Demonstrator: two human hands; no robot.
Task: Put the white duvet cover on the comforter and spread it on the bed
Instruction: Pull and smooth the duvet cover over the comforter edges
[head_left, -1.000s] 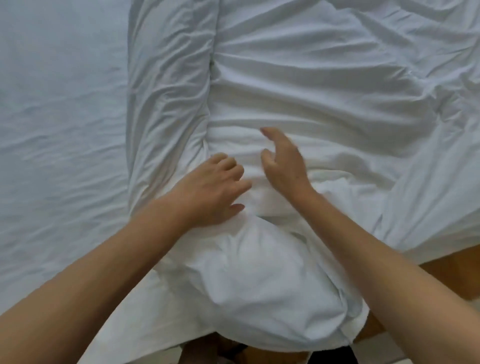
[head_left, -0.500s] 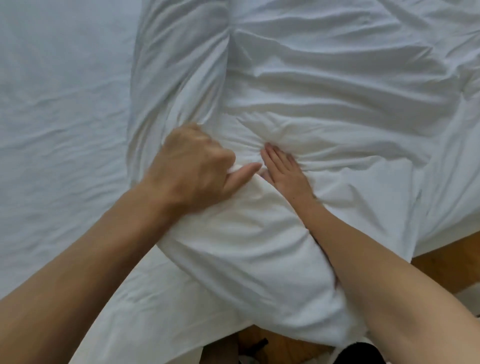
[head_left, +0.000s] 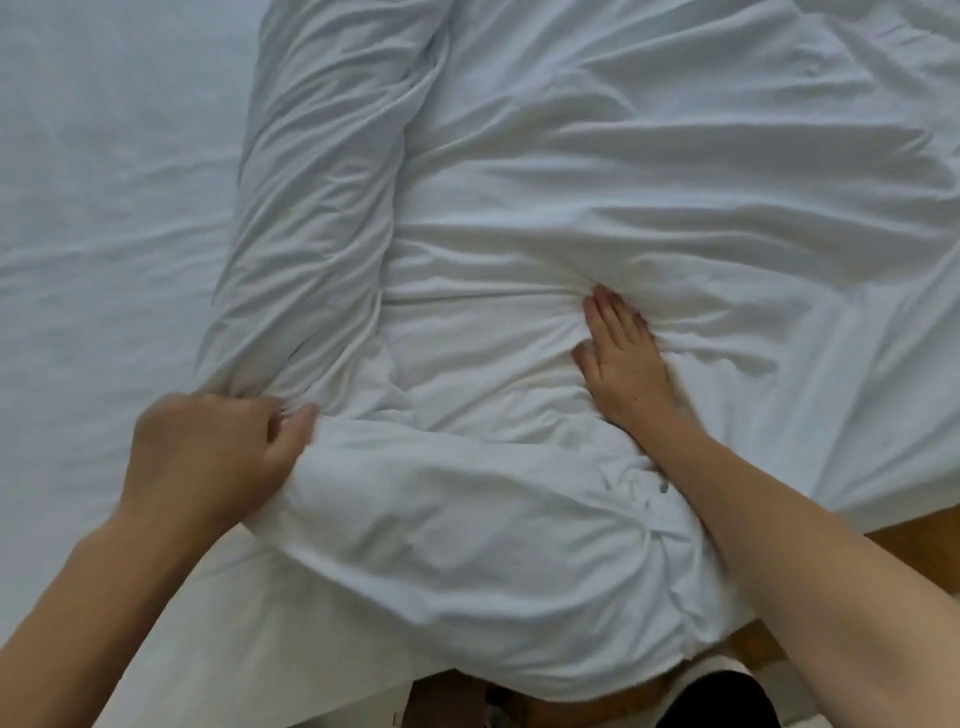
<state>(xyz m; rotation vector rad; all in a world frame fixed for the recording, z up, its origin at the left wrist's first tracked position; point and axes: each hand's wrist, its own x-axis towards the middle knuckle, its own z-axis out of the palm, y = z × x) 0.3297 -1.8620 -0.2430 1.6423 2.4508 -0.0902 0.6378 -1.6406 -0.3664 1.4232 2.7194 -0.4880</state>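
Observation:
The white duvet cover (head_left: 597, 171) lies crumpled across the bed, with a long bunched fold running up its left side. A thick bulge of comforter (head_left: 467, 519) fills the near end and hangs over the bed's edge toward me. My left hand (head_left: 208, 457) grips a pinch of the cover's cloth at the bulge's left corner, fingers curled. My right hand (head_left: 621, 364) lies flat with straight fingers, pressing the cover down to the right of the middle.
The pale fitted bed sheet (head_left: 104, 208) lies bare on the left. A strip of orange-brown wooden floor (head_left: 914, 519) shows at the lower right beside the bed's edge. Dark clothing (head_left: 727, 701) is at the bottom edge.
My left hand has moved left and toward me, pulling the gripped cloth along. My right hand has slid right and stays flat on the cover. The bulge now lies wider across the near edge.

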